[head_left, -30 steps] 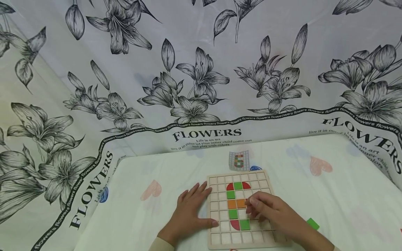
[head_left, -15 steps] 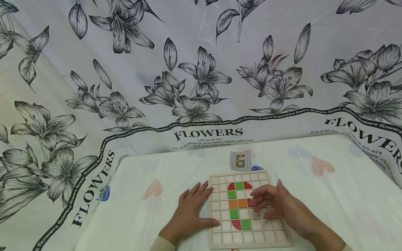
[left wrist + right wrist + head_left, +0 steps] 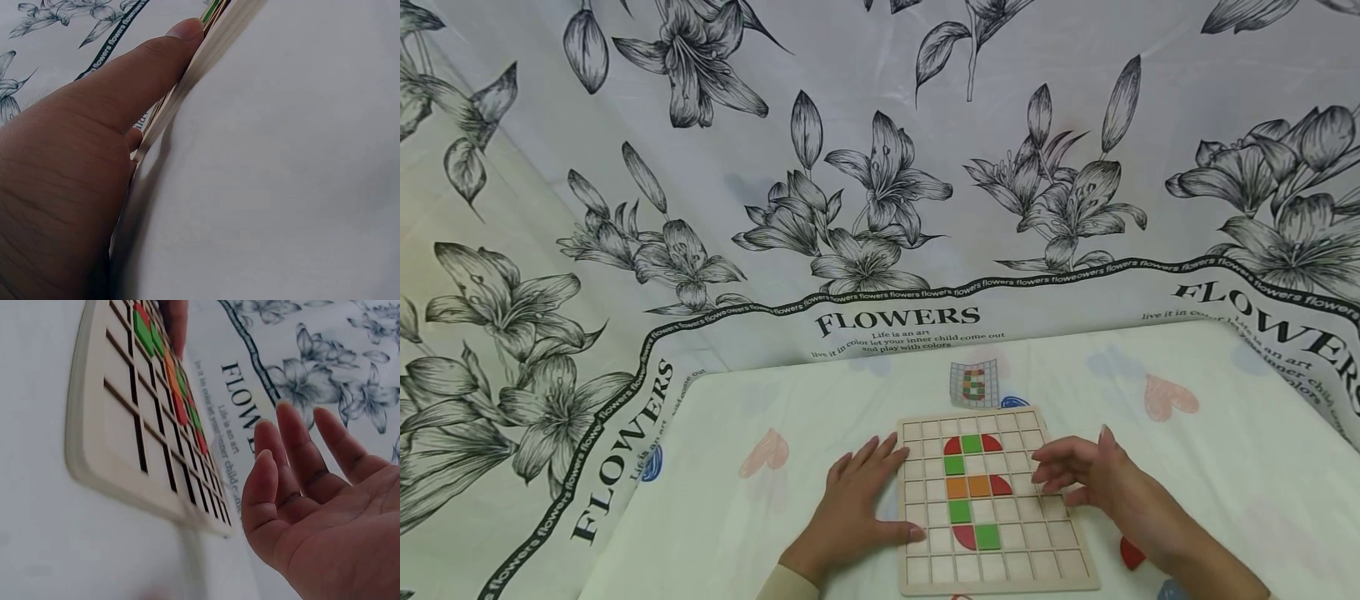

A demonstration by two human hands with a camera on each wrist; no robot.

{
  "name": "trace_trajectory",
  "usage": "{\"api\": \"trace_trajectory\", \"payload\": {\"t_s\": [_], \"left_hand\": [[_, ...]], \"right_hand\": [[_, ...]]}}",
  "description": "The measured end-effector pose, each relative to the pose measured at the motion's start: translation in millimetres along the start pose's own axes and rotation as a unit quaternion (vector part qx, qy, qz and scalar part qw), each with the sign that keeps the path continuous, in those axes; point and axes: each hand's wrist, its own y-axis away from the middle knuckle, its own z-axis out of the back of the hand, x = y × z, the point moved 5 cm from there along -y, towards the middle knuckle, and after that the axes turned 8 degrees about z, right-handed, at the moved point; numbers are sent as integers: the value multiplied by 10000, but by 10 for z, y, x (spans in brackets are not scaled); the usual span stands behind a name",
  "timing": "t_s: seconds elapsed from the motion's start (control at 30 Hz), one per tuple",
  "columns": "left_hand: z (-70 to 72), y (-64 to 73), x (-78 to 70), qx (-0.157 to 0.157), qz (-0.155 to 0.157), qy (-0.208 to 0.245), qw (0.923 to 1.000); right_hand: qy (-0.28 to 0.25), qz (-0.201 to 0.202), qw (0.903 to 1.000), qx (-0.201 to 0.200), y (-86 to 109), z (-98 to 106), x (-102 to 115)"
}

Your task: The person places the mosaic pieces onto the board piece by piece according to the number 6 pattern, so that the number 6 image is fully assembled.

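A wooden grid board (image 3: 1000,588) lies on the cloth. Set in its cells are green squares (image 3: 988,536), orange squares (image 3: 957,487) and red quarter-round tiles, one of them a red tile (image 3: 1000,485) right of the orange pair. My left hand (image 3: 853,508) rests at the board's left edge with fingers spread, its thumb (image 3: 140,75) lying over the rim in the left wrist view. My right hand (image 3: 1101,479) hovers by the right edge, holding nothing. Its fingers (image 3: 300,450) are loosely bent and apart from the board in the right wrist view.
A small printed grid card (image 3: 973,383) with a coloured pattern lies beyond the board. A red piece (image 3: 1131,552) sits on the cloth, partly hidden by my right forearm. A flower-printed curtain (image 3: 880,208) hangs behind the table.
My right hand has let go of the red quarter-round tile beside the orange squares and drawn away to the right, its fingers loosening. The left hand stays at the board's edge.
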Motion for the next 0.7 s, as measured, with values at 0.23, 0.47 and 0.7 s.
{"api": "trace_trajectory", "payload": {"t_s": [0.23, 0.47, 0.7], "left_hand": [[-3, -3, -3, 40, 39, 17, 10000], [12, 20, -17, -34, -82, 25, 10000], [16, 26, -22, -47, -104, 31, 9999]], "right_hand": [[-139, -25, 9999, 34, 192, 221, -102], [614, -584, 9959, -329, 411, 457, -218], [1365, -1055, 9835, -545, 604, 623, -238]]}}
